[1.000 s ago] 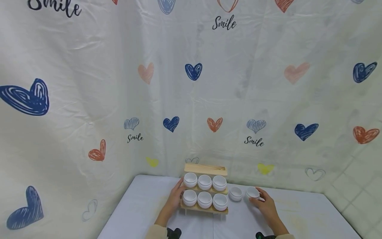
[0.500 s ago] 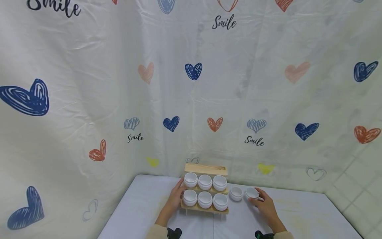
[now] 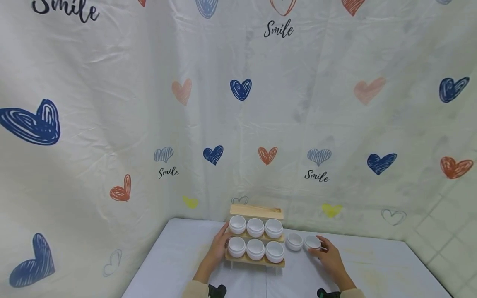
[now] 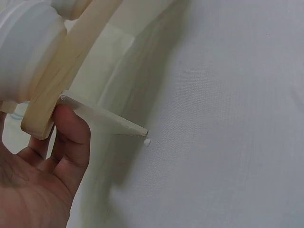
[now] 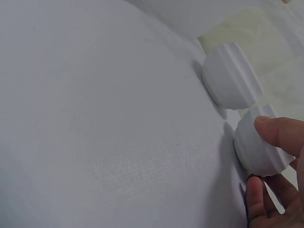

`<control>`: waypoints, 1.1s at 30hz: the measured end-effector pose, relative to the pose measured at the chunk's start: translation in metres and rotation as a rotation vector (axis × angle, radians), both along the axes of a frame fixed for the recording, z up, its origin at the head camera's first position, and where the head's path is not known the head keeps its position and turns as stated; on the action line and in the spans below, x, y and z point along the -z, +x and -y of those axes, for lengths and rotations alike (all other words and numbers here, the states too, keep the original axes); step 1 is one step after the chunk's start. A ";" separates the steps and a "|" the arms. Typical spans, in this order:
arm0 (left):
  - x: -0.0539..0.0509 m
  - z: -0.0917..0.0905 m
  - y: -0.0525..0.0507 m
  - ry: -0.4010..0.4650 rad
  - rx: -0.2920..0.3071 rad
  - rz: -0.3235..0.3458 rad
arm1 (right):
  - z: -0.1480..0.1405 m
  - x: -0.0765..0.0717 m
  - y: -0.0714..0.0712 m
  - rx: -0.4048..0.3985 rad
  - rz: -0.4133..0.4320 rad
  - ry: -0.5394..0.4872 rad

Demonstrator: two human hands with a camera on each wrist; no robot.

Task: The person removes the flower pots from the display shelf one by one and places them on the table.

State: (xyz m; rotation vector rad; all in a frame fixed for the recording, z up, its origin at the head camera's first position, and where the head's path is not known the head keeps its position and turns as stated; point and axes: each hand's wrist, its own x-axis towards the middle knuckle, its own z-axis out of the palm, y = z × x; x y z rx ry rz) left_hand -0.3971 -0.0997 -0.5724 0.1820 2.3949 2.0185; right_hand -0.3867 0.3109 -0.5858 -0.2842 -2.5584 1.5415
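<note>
A tiered wooden rack (image 3: 255,260) carries two rows of white cups, among them a lower one (image 3: 255,249). At its left side the left hand (image 3: 217,247) grips the rack; the left wrist view has the fingers curled at the end of the wooden board (image 4: 80,61), by a clear leg (image 4: 107,116). Right of the rack, the right hand (image 3: 331,257) holds a white cup (image 3: 312,243) between thumb and fingers. Another white cup (image 3: 294,241) stands between that one and the rack. In the right wrist view the held cup (image 5: 259,142) is beside the other cup (image 5: 230,76).
A white-covered table (image 3: 376,265) lies under everything. Behind it hangs a pale curtain (image 3: 290,116) printed with hearts and the word Smile. Dark straps are at both wrists.
The right hand has moved slightly left with its cup, nearer the other loose cup. The left hand and the rack have stayed in place.
</note>
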 end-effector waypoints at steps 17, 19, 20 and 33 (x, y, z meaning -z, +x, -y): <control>0.000 0.001 0.001 -0.001 0.013 -0.002 | -0.001 -0.003 0.002 -0.043 -0.012 0.092; 0.000 0.000 0.002 -0.002 0.013 -0.004 | -0.001 -0.002 0.002 -0.046 -0.012 0.092; 0.000 0.000 0.002 -0.003 0.013 -0.006 | -0.001 -0.002 0.002 -0.047 -0.009 0.088; 0.000 0.001 0.001 0.016 0.008 -0.005 | -0.003 0.000 0.002 -0.062 -0.019 0.098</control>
